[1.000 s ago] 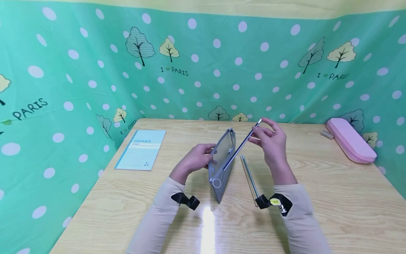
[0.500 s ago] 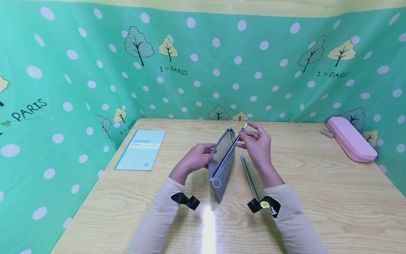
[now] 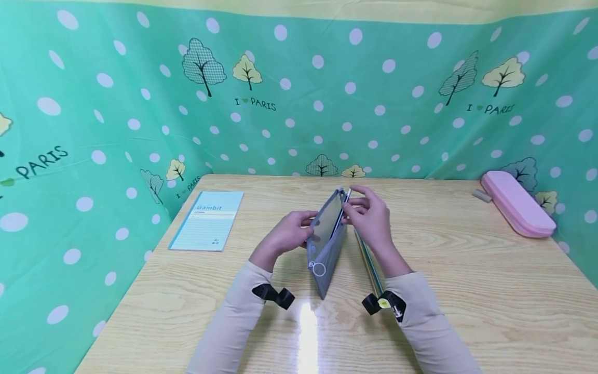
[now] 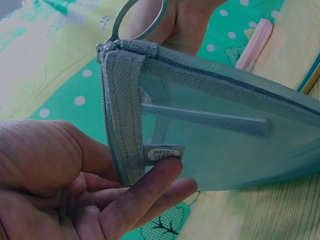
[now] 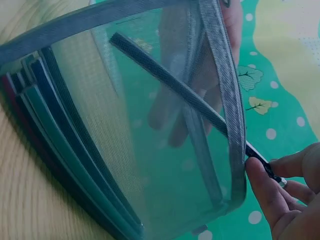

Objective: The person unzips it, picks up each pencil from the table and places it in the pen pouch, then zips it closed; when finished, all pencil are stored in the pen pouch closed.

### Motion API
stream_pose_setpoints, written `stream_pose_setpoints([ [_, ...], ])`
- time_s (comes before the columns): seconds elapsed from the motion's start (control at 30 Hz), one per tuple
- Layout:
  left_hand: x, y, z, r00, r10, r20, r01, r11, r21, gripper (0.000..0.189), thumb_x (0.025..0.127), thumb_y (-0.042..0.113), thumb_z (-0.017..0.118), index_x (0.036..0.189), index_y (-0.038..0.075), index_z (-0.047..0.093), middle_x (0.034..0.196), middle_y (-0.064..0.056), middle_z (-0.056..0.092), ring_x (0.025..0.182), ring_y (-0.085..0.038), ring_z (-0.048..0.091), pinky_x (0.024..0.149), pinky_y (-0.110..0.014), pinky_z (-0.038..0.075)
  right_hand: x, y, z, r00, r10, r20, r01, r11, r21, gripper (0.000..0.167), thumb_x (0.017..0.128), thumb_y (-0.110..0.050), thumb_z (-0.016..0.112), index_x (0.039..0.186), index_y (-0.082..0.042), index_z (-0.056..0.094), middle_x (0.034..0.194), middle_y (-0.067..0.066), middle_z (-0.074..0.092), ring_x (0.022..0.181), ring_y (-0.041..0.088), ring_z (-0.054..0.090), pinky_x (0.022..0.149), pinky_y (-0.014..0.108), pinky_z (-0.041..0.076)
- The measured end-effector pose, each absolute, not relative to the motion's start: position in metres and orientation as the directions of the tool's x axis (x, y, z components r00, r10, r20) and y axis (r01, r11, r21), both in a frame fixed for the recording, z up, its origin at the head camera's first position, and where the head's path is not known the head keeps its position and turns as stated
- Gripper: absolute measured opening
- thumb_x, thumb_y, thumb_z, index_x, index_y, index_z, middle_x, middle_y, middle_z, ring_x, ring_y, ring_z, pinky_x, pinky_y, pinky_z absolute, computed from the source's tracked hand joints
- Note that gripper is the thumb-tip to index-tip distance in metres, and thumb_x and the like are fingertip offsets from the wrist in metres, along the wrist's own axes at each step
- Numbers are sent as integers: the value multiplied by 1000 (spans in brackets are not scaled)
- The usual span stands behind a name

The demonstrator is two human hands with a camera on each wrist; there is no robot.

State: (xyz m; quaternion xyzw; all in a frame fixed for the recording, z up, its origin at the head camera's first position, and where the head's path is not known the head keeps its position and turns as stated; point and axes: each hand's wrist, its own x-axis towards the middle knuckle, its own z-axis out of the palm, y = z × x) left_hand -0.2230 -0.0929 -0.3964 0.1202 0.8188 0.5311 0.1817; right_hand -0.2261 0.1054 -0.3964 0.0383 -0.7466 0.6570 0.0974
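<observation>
A grey mesh zip pouch (image 3: 329, 259) stands on its edge over the table, its mouth open upward. My left hand (image 3: 290, 231) grips the pouch's side, fingers and thumb around its rim. Between thumb and fingers my right hand (image 3: 372, 222) pinches the white-tipped end of a dark blue pencil (image 5: 256, 153). The pencil's other end slants inside the pouch, showing through the mesh in both wrist views. Several more pencils (image 5: 60, 130) lie bunched along the pouch's bottom. Beside the pouch, a few pencils (image 3: 368, 262) lie on the table, partly under my right wrist.
A light blue notebook (image 3: 205, 221) lies at the left of the wooden table (image 3: 467, 249). At the far right sit a pink pencil case (image 3: 517, 203) and a small grey eraser (image 3: 481, 196). A green dotted curtain (image 3: 299, 83) closes off the back and sides.
My right hand has moved left and slightly down, bringing the dark blue pencil from above the pouch into its mouth. My left hand and the pouch have stayed in place.
</observation>
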Motion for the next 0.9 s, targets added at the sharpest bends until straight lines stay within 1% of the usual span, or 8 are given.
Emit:
stream_pose_setpoints([
  [0.07,-223,-93,-397,-905,391,-168,6,407,913,48,104,-3,45,152,-7,43,145,-29,56,108,-38,72,81,-38,66,-227,105,-398,-975,62,212,-197,187,-962,48,95,7,66,142,4,55,110,33,69,70,-2,67,66,21,64],
  [0.13,-224,-93,-398,-905,392,-163,12,407,913,48,104,-3,45,152,-7,43,144,-29,56,108,-38,72,80,-38,66,-228,105,-400,-973,58,221,-204,224,-953,48,95,7,67,141,4,56,110,33,70,71,2,69,66,21,64],
  [0.23,-225,-93,-399,-905,396,-155,22,407,913,48,103,-4,45,151,-8,44,144,-29,57,107,-38,72,80,-38,66,-228,106,-400,-970,53,238,-214,280,-936,47,94,5,68,140,4,57,109,31,71,74,13,74,65,23,65],
  [0.33,-225,-93,-398,-905,394,-159,15,403,915,49,103,-4,45,152,-8,43,144,-30,56,108,-38,72,81,-38,66,-227,106,-400,-966,52,253,-221,337,-915,47,94,4,69,140,4,57,108,30,72,78,25,76,66,28,66],
  [0.43,-224,-92,-398,-906,389,-165,7,404,915,49,104,-3,45,153,-7,42,144,-29,56,108,-38,72,82,-37,66,-227,106,-399,-963,48,264,-228,376,-898,48,93,3,70,140,4,58,107,29,73,80,31,76,65,30,66],
  [0.6,-224,-92,-400,-908,385,-165,8,409,912,48,103,-3,46,151,-8,44,142,-28,59,106,-37,73,81,-37,66,-225,107,-398,-958,35,286,-248,409,-878,42,93,3,68,135,3,62,104,26,74,84,34,76,62,22,64],
  [0.77,-226,-91,-402,-905,388,-174,7,424,906,46,102,-2,47,148,-8,48,136,-26,64,104,-33,73,80,-35,66,-224,107,-398,-957,34,288,-248,421,-873,36,94,3,66,131,4,65,103,25,75,83,34,77,63,21,64],
  [0.9,-226,-91,-403,-905,389,-171,12,426,905,45,102,-2,47,147,-9,50,134,-26,65,103,-32,73,79,-35,66,-225,109,-396,-968,22,250,-228,340,-912,36,97,1,63,132,6,64,106,29,72,79,27,76,65,23,65],
])
